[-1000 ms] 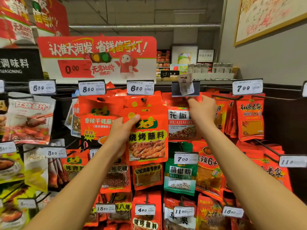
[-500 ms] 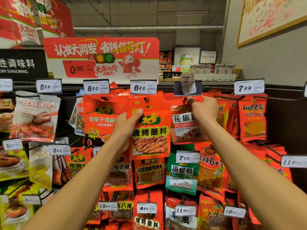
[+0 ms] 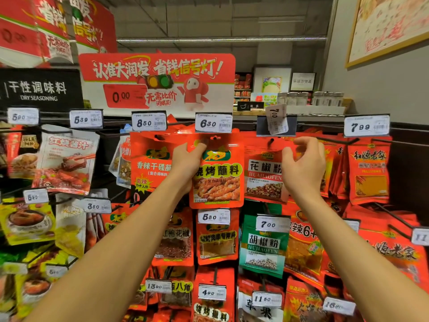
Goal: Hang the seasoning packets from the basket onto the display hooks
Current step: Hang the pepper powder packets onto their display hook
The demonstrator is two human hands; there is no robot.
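Single view, head-worn, wide-angle; no second view to overlap with. Placed at head height, close in front of a hook display wall, facing forward and slightly upward. Both forearms entering from the lower corners, converging on the frame's centre: left hand [image 3: 185,163] and right hand [image 3: 304,168] at arm's reach, against the top row of packets. Red promotional sign [image 3: 157,82] in the upper middle, black seasoning sign [image 3: 39,89] at the left edge, ceiling along the top. Grey wall [image 3: 383,84] with a framed poster [image 3: 390,26] in the upper right. Lines bowed toward the frame edges; lower rows of packets cut off by the bottom edge
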